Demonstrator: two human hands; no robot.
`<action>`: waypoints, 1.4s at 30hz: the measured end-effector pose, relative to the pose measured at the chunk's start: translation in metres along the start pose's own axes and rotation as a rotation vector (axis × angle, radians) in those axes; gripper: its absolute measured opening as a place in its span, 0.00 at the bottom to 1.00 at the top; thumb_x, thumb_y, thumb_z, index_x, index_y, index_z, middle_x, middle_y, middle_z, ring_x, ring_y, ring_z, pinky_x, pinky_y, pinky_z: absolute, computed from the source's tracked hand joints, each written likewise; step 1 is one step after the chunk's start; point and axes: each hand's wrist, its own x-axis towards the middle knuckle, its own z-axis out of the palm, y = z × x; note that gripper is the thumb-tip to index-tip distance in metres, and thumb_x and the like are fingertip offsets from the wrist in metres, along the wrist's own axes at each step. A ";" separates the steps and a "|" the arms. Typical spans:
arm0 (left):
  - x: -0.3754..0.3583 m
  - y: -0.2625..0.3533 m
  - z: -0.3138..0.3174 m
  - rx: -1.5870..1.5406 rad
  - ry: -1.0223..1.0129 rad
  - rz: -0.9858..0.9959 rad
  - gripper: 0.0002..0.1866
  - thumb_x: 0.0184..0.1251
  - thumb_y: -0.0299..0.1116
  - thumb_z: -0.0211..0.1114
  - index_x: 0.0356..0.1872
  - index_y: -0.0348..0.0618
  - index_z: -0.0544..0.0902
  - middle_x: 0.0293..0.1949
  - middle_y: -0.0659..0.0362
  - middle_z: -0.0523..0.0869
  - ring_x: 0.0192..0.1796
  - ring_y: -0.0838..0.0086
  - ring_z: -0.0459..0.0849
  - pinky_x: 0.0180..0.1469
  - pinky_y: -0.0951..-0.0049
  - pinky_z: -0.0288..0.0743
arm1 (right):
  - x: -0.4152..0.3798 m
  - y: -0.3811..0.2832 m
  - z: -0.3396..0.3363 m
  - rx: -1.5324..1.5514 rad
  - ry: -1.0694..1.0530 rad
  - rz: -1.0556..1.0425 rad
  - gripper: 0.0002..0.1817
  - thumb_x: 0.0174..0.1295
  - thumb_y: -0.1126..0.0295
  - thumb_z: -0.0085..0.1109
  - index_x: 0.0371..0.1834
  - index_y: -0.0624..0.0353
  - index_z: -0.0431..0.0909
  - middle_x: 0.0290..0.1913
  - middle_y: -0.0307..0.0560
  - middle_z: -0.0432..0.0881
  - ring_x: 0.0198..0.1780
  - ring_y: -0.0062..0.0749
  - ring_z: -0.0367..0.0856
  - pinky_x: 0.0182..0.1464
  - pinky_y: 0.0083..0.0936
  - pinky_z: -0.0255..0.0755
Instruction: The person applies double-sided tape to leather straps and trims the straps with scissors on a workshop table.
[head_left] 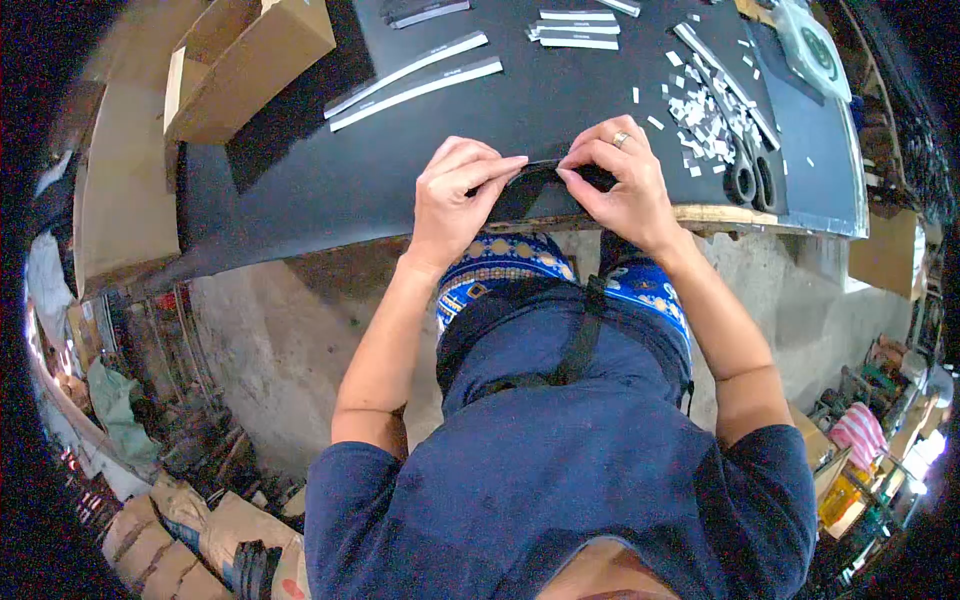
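Observation:
A thin black strip (541, 165) is stretched between my two hands, just above the table's front edge. My left hand (462, 190) pinches its left end between thumb and fingertips. At the other end, my right hand (617, 178), with a ring on one finger, pinches the strip in the same way. Two long white-and-black strips (418, 92) lie on the dark table beyond my left hand. To the right of my right hand are a heap of small white pieces (706, 122) and black-handled scissors (752, 180).
An open cardboard box (250, 75) stands at the table's left. Stacked short strips (578, 38) lie at the back, with a long strip (727, 85) by the white pieces. A clear plastic bag (815, 50) sits at the back right. The wooden table edge (725, 214) runs before me.

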 end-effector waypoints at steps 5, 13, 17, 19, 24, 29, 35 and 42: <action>0.001 0.000 0.000 0.012 -0.001 0.000 0.12 0.50 0.20 0.71 0.37 0.46 0.90 0.31 0.59 0.86 0.38 0.71 0.83 0.41 0.74 0.77 | 0.000 -0.002 0.001 0.005 -0.007 0.017 0.08 0.42 0.74 0.68 0.27 0.54 0.80 0.34 0.40 0.80 0.44 0.37 0.76 0.47 0.32 0.67; 0.001 0.000 0.001 0.023 0.003 -0.003 0.12 0.49 0.20 0.71 0.36 0.46 0.90 0.31 0.59 0.86 0.38 0.70 0.83 0.41 0.74 0.77 | -0.001 -0.002 0.001 0.001 -0.005 0.019 0.08 0.42 0.75 0.68 0.27 0.54 0.79 0.33 0.39 0.81 0.43 0.36 0.76 0.46 0.32 0.66; 0.000 0.000 0.000 0.014 -0.001 -0.002 0.12 0.49 0.20 0.72 0.37 0.46 0.90 0.31 0.59 0.86 0.38 0.70 0.83 0.41 0.74 0.77 | -0.001 -0.002 0.002 -0.005 0.016 0.002 0.08 0.43 0.75 0.68 0.27 0.53 0.79 0.32 0.38 0.81 0.42 0.35 0.76 0.46 0.32 0.65; 0.001 0.000 0.000 0.015 0.000 0.000 0.12 0.49 0.20 0.72 0.37 0.46 0.90 0.31 0.59 0.86 0.38 0.70 0.83 0.41 0.74 0.77 | -0.001 -0.002 0.003 -0.010 0.022 -0.002 0.09 0.43 0.75 0.69 0.27 0.53 0.79 0.32 0.38 0.81 0.42 0.35 0.76 0.45 0.31 0.65; 0.001 0.001 0.000 0.012 0.003 0.006 0.12 0.49 0.20 0.72 0.36 0.46 0.90 0.30 0.59 0.86 0.37 0.70 0.83 0.40 0.74 0.77 | -0.002 -0.004 0.004 -0.026 0.042 0.004 0.09 0.43 0.76 0.69 0.27 0.53 0.79 0.32 0.37 0.81 0.41 0.34 0.76 0.44 0.31 0.65; 0.001 -0.001 0.001 0.010 0.004 0.008 0.12 0.49 0.20 0.72 0.36 0.45 0.90 0.30 0.58 0.86 0.37 0.70 0.83 0.40 0.74 0.77 | -0.002 -0.003 0.005 -0.030 0.043 0.001 0.09 0.43 0.76 0.69 0.26 0.53 0.78 0.32 0.37 0.81 0.41 0.34 0.76 0.44 0.31 0.65; 0.001 0.000 0.000 0.017 0.004 0.010 0.12 0.49 0.20 0.72 0.36 0.45 0.90 0.30 0.58 0.86 0.37 0.70 0.83 0.40 0.74 0.77 | -0.003 -0.003 0.005 -0.052 0.048 -0.009 0.09 0.43 0.76 0.69 0.26 0.53 0.79 0.32 0.37 0.81 0.41 0.34 0.76 0.43 0.31 0.64; 0.001 0.000 -0.001 0.026 -0.003 0.018 0.11 0.50 0.21 0.72 0.36 0.46 0.90 0.30 0.59 0.86 0.38 0.70 0.83 0.40 0.74 0.77 | -0.004 -0.003 0.007 -0.048 0.067 0.011 0.09 0.44 0.75 0.69 0.27 0.52 0.79 0.31 0.37 0.81 0.40 0.34 0.76 0.43 0.31 0.64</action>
